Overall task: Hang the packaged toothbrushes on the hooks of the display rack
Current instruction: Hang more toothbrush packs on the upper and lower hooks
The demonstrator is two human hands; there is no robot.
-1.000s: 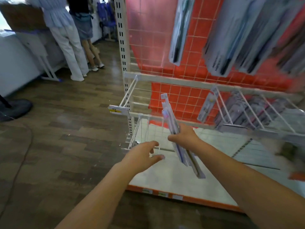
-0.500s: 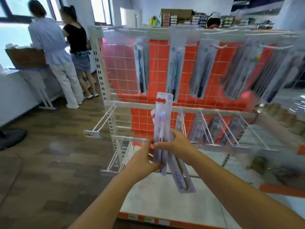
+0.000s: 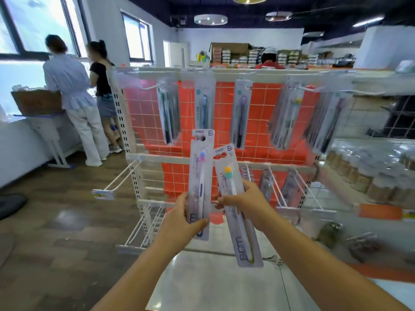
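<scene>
Since half a second ago the two packs have split: they were bunched together between both hands, now each hand has its own. View has also tilted up, so more of the rack's top row shows.

Left hand [image 3: 179, 223] grips the left pack [image 3: 200, 182] near its lower end, thumb across the front, fingers curled behind. Pack stands about upright, brush head pink/blue, hang hole at the top free.

Right hand [image 3: 244, 203] grips the right pack [image 3: 235, 205] around its middle, fingers wrapped over the front. This one tilts, top leaning left toward the other pack, bottom out to the right. Brush head yellow/green. The two packs sit just beside each other at mid-height; can't tell if they touch.

Both are held in front of the rack [image 3: 224, 158], level with the middle rail, not on any hook yet.

Top row: hung packs [image 3: 241, 113] on the upper hooks against the orange grid panel. Middle row: bare hooks [image 3: 276, 187] sticking out toward the camera, a few packs behind them, blurred. One long hook with a price tag [image 3: 103, 195] juts out at the left.

Two people [image 3: 74, 97] stand by the window at left, backs turned.
</scene>
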